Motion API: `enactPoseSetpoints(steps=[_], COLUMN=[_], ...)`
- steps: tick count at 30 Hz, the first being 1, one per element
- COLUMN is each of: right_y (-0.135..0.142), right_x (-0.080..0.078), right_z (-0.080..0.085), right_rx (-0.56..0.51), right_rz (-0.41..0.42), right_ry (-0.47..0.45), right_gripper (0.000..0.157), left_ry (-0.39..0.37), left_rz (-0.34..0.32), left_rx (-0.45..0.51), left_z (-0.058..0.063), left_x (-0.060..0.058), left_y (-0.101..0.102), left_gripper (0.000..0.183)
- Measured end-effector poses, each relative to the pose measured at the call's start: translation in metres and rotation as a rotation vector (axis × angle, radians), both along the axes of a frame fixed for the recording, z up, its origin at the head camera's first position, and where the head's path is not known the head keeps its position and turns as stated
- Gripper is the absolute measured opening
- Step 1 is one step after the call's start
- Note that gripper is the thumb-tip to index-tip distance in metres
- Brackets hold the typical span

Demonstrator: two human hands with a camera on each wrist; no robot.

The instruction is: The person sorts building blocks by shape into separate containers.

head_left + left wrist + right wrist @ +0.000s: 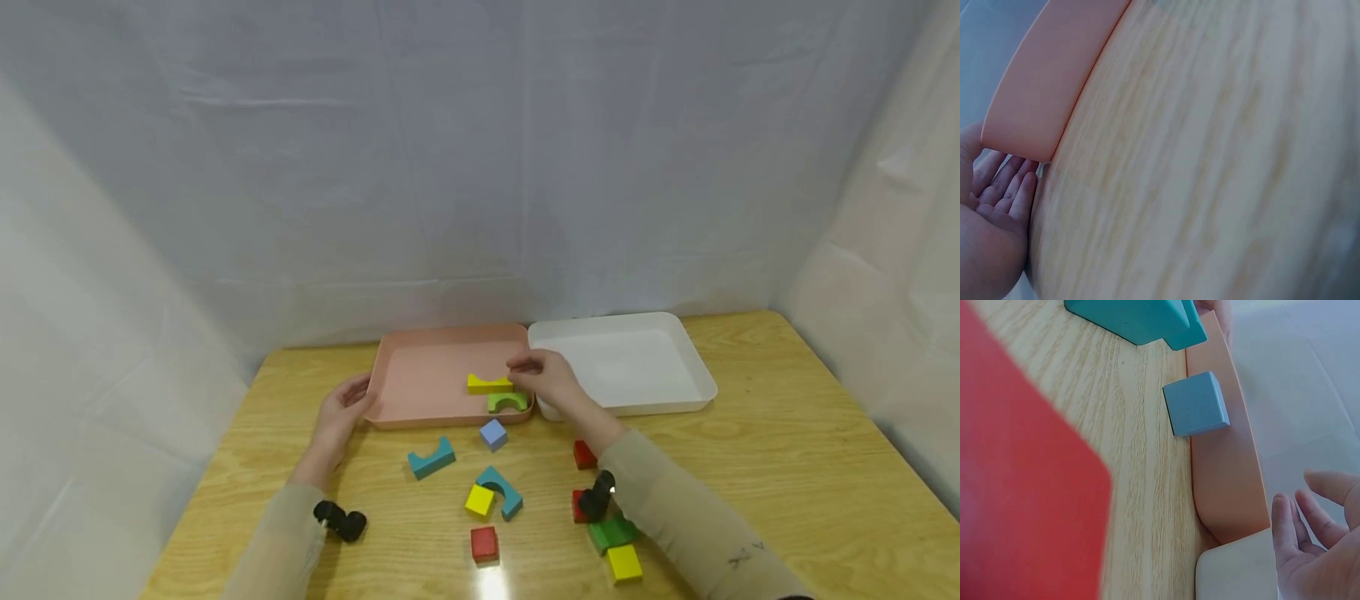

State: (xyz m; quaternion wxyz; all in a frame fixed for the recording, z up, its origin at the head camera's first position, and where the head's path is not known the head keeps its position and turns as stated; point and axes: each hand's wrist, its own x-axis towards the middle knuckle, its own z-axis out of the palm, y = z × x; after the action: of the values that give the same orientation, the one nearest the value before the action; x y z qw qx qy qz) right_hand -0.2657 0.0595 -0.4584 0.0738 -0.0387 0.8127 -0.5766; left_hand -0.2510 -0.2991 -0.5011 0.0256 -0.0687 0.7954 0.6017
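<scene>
The left hand (341, 417) grips the left edge of the pink tray (427, 375). The right hand (551, 381), thumb and fingers parted, hovers above the tray's right end, near a yellow notched block (483, 387) and a green arch block (507, 397) lying inside.
</scene>
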Motion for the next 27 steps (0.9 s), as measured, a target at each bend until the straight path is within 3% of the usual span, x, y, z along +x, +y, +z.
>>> enactPoseSetpoints(steps=[17, 27], right_y=[0.012, 0.023], right_x=[0.004, 0.005], right_z=[0.003, 0.012], right_rx=[-0.083, -0.032], right_rz=[0.042, 0.034], right_ry=[-0.032, -0.010], right_gripper=[0.030, 0.032], left_ry=[0.005, 0.012], left_rz=[-0.008, -0.010], left_rx=[0.008, 0.000], left_z=[-0.001, -0.002], left_x=[-0.003, -0.004], left_y=[-0.002, -0.001], left_gripper=[0.053, 0.052])
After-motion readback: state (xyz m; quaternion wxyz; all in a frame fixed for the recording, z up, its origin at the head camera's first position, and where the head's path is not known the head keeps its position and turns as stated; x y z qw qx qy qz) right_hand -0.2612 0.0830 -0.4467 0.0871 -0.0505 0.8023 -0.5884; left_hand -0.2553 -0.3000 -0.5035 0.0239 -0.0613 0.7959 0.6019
